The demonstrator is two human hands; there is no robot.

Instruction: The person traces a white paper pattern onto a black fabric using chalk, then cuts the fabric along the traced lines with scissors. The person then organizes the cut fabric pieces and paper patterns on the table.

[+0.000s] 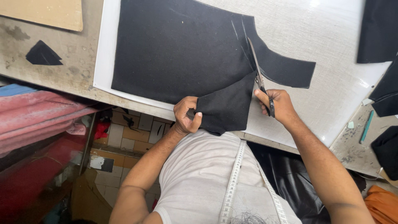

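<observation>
A large piece of black fabric (178, 49) lies flat on a white sheet (315, 37) covering the table. My left hand (186, 114) pinches a loose flap of the fabric at the table's near edge and holds it up. My right hand (277, 105) grips scissors (257, 68) by the handles. Their blades point away from me and run along a chalk line in the cloth. A curved black strip (286, 68) lies to the right of the blades. A white measuring tape (232, 182) hangs around my neck.
More black cloth pieces (379, 29) lie at the table's right edge. A teal pen (366, 126) and chalk bits rest at the right corner. A small black scrap (41, 54) and a cardboard sheet (45, 12) sit at the left. Pink and red fabric (37, 116) is piled lower left.
</observation>
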